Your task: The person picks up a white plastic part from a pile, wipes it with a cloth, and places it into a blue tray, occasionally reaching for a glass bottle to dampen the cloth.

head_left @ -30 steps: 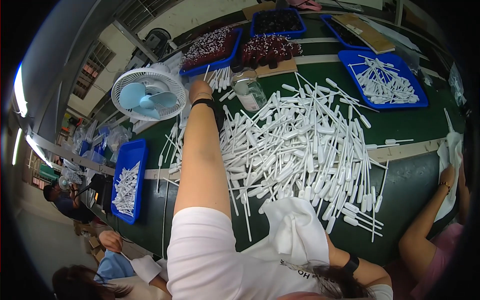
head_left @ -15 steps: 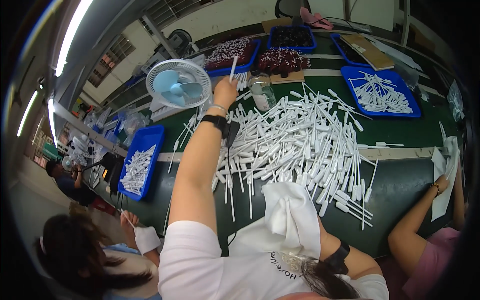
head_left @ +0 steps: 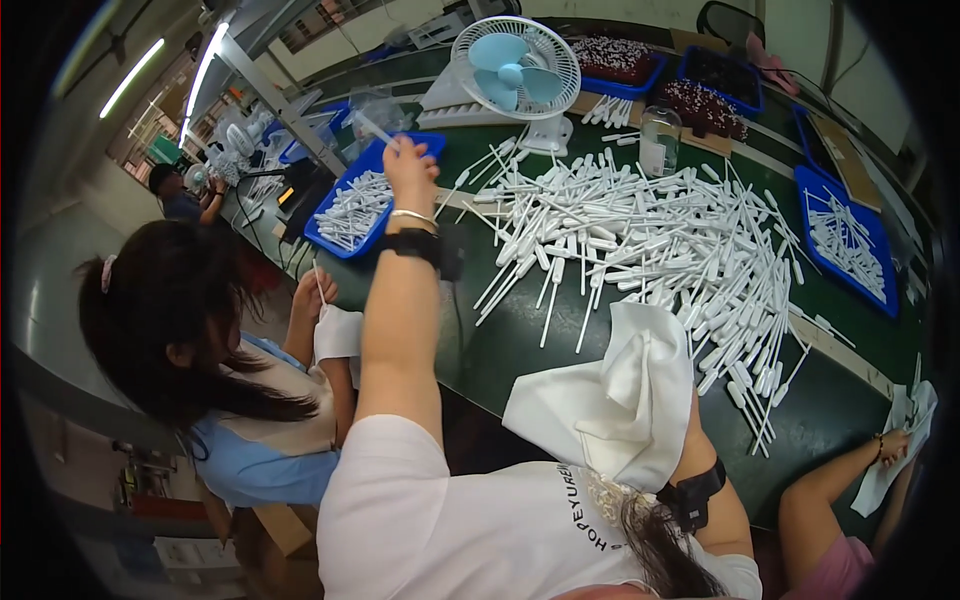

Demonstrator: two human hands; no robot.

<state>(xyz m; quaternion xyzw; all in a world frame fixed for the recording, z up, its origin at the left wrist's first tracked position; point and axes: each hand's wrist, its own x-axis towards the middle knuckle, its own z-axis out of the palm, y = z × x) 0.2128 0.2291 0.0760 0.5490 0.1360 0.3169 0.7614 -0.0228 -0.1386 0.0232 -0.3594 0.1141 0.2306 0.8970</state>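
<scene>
Well, left hand (head_left: 410,168): you have it raised over the right side of the left tray (head_left: 365,163), fingers curled in and nearly closed on one thin white dropper (head_left: 372,127), which sticks out up and to the left.
Dropper grip: holding it by the fingers probably suits so narrow a piece; blur hides which end you have.
Left arm: you reach forward almost straight, elbow barely bent, with a bracelet (head_left: 412,214) and a black strap (head_left: 412,243) at the wrist.
Right hand: the white cloth (head_left: 645,400) covers it, so I cannot tell how far open it is or what it grips; your right forearm comes in close in front of your chest, perhaps so the cloth sits near your body.
Heap of droppers (head_left: 620,230): it lies loose across the middle of the desk (head_left: 475,355), likely there to be within easy reach of you.
Left tray: more droppers lie jumbled inside, and its raised walls presumably stop them rolling away.
Glass bottle (head_left: 658,140): it stands upright at the far edge of the heap.
Fan (head_left: 510,75): it stands beyond the heap, left of the bottle.
</scene>
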